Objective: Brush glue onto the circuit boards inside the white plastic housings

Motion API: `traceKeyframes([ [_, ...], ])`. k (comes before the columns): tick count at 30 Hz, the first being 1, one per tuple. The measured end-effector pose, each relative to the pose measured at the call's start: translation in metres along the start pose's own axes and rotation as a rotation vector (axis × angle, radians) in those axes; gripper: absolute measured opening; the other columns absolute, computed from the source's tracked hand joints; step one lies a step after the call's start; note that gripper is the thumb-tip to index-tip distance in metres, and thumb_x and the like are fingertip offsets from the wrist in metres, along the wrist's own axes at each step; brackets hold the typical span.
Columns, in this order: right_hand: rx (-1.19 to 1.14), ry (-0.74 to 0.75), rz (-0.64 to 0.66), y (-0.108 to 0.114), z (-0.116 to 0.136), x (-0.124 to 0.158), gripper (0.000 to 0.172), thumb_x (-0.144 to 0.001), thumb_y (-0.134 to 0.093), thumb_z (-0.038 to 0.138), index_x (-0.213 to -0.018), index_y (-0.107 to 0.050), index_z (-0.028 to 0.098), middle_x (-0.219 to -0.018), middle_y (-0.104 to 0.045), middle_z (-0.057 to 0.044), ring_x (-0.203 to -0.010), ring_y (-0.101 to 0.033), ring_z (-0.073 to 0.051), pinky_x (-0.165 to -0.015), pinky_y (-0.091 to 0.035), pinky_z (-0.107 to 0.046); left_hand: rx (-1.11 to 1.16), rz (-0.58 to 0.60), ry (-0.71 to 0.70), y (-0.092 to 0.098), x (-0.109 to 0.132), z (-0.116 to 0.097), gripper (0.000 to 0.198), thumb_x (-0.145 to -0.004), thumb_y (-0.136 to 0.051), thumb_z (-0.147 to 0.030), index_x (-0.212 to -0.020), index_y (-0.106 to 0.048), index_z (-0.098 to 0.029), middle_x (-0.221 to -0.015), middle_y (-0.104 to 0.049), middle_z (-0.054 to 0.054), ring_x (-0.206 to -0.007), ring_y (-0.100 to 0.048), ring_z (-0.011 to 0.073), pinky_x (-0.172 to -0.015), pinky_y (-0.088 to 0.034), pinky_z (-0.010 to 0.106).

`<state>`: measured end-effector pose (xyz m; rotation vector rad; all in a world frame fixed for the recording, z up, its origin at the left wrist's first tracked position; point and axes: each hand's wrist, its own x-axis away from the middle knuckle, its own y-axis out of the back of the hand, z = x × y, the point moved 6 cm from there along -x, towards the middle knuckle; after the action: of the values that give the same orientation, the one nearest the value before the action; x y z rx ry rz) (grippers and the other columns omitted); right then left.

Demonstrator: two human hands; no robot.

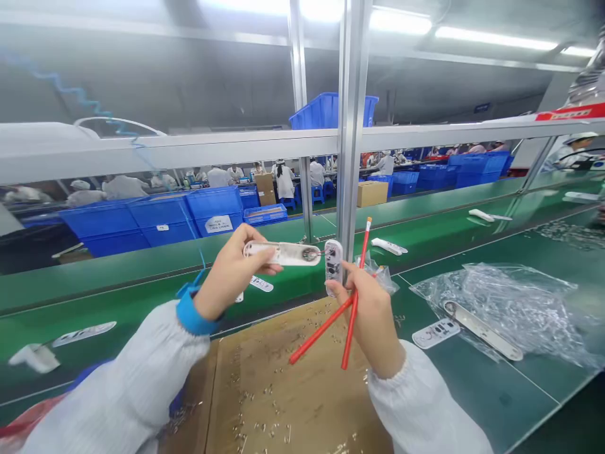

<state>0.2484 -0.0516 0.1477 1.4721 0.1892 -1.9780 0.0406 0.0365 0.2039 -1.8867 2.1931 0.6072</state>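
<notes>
My left hand (231, 272) grips a long, flat white plastic plate (283, 253) with a round metal-looking part at its far end. My right hand (373, 315) holds a short white plastic panel with dark holes (333, 266) upright, along with two red sticks (326, 328) that cross in the fingers. One stick has a pale bristle tip at the top. The two hands are close together, and the long plate's end nearly meets the short panel. Below them lies a brown board (283, 403) strewn with several tiny metal pieces.
A green conveyor belt (142, 284) carries white parts. To the right are a clear plastic bag (513, 309), a metal plate (482, 331) and a white panel (435, 333). An aluminium post (352, 126) rises ahead. Blue crates (151, 217) and co-workers stand beyond.
</notes>
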Motion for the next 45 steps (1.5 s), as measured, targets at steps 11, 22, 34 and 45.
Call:
traceKeyframes([
  [11, -0.289, -0.291, 0.175, 0.010, 0.009, 0.003, 0.037, -0.083, -0.062, 0.025, -0.066, -0.030, 0.021, -0.074, -0.064, 0.000, -0.063, -0.058, -0.011, -0.057, -0.044, -0.023, 0.232, 0.097, 0.079, -0.001, 0.118, 0.037, 0.023, -0.078, -0.069, -0.026, -0.084, -0.047, -0.022, -0.099, -0.055, -0.001, -0.082, -0.069, 0.0182, -0.074, -0.058, 0.035],
  [22, -0.021, 0.033, 0.595, -0.020, 0.048, -0.004, 0.026, -0.083, -0.054, 0.016, -0.069, -0.033, 0.021, -0.061, -0.048, 0.003, -0.054, -0.041, -0.009, -0.052, -0.027, -0.021, 0.155, 0.662, 0.466, -0.061, 0.109, 0.085, 0.026, -0.079, -0.064, -0.037, -0.097, -0.065, -0.019, -0.098, -0.066, 0.007, -0.094, -0.062, 0.0252, -0.078, -0.048, 0.036],
  [34, -0.074, -0.034, 0.532, -0.030, 0.024, 0.002, 0.024, -0.085, -0.062, 0.026, -0.072, -0.043, 0.020, -0.067, -0.055, 0.002, -0.062, -0.049, -0.012, -0.060, -0.038, -0.023, 0.425, 0.142, 0.245, -0.059, 0.081, 0.096, 0.045, -0.074, -0.074, -0.035, -0.112, -0.060, -0.016, -0.113, -0.067, 0.010, -0.103, -0.062, 0.0280, -0.087, -0.050, 0.039],
  [45, 0.090, 0.233, 0.866, -0.088, -0.043, 0.099, 0.023, -0.093, -0.043, 0.017, -0.086, -0.065, 0.017, -0.070, -0.060, -0.005, -0.078, -0.051, -0.019, -0.067, -0.042, -0.028, 0.725, -0.456, 0.337, 0.019, 0.069, 0.103, 0.024, -0.076, -0.066, -0.012, -0.100, -0.066, -0.016, -0.107, -0.071, 0.008, -0.100, -0.067, 0.0243, -0.089, -0.056, 0.042],
])
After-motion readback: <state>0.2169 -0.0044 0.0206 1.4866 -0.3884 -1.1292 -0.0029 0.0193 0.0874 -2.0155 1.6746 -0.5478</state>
